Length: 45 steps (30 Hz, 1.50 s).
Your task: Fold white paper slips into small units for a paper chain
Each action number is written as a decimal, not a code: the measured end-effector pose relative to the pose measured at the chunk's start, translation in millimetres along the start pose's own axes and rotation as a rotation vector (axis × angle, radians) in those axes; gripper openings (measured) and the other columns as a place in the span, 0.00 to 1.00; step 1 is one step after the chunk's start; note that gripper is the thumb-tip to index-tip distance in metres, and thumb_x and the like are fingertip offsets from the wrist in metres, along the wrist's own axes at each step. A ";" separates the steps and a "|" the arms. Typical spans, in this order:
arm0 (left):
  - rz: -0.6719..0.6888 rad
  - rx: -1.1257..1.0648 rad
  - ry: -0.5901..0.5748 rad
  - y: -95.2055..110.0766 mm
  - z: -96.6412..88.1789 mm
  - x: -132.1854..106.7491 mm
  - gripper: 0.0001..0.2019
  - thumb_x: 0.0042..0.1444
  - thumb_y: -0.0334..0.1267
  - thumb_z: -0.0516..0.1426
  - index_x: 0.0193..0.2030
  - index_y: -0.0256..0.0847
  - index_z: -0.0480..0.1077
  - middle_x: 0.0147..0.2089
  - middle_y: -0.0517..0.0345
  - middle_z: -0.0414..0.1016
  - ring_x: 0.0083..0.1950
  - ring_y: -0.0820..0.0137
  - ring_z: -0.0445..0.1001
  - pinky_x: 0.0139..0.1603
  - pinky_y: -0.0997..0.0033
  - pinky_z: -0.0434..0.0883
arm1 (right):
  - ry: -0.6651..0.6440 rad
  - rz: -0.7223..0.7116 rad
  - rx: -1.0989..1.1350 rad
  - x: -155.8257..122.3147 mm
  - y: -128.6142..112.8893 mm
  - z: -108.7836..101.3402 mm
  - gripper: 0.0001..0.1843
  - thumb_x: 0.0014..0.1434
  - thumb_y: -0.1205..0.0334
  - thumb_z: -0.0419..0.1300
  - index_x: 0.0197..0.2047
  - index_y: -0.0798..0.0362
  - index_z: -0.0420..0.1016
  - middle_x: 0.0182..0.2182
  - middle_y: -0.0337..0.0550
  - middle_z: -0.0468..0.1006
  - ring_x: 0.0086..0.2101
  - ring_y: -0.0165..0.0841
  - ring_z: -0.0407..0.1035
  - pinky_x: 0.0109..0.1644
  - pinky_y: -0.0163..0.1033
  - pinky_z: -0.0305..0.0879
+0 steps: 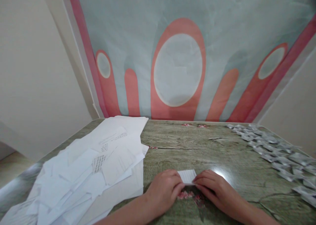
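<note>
A small folded piece of white paper [188,176] lies on the wood-patterned table [197,146] near its front edge. My left hand [164,188] pinches its left end, fingers curled together. From the other side, my right hand [214,188] grips the right end, fingers bent and pressed down on the fold. Both hands rest on the tabletop, almost touching each other. Part of the paper is hidden under my fingertips.
A loose heap of white paper sheets [98,165] covers the table's left side, some with print. Several small folded paper pieces [276,149] lie in rows along the right edge. A patterned cloth [177,60] hangs behind the table.
</note>
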<state>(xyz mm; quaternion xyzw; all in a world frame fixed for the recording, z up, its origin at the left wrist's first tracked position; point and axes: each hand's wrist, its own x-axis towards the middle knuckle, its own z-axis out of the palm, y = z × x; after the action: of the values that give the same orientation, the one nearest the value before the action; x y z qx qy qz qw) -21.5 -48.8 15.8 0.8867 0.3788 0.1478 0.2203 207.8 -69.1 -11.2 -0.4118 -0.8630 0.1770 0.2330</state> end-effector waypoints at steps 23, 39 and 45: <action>0.181 0.263 -0.044 17.5 18.2 -11.9 0.24 0.60 0.48 0.51 0.57 0.34 0.61 0.60 0.45 0.63 0.61 0.55 0.59 0.62 0.55 0.53 | -0.014 0.214 0.158 31.5 13.0 0.3 0.11 0.61 0.60 0.52 0.29 0.52 0.69 0.28 0.40 0.72 0.30 0.32 0.67 0.35 0.36 0.62; 0.132 0.183 -0.160 3.5 29.6 -15.2 0.35 0.60 0.58 0.42 0.66 0.32 0.47 0.67 0.43 0.47 0.69 0.55 0.41 0.66 0.51 0.43 | 0.044 0.271 0.122 31.8 16.5 2.2 0.07 0.59 0.61 0.54 0.31 0.52 0.69 0.28 0.39 0.70 0.29 0.31 0.66 0.32 0.35 0.61; 0.116 0.164 -0.178 4.4 26.6 -14.8 0.37 0.60 0.59 0.41 0.67 0.32 0.46 0.68 0.44 0.44 0.69 0.57 0.39 0.67 0.53 0.41 | 0.068 0.233 0.145 31.1 19.3 5.5 0.08 0.59 0.63 0.53 0.37 0.52 0.72 0.33 0.42 0.70 0.31 0.31 0.66 0.35 0.36 0.64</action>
<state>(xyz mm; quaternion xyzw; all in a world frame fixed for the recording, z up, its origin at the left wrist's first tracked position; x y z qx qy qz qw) -17.3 -69.8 -6.3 0.9317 0.3165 0.0496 0.1710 199.8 -33.5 -17.3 -0.4970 -0.7860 0.2507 0.2690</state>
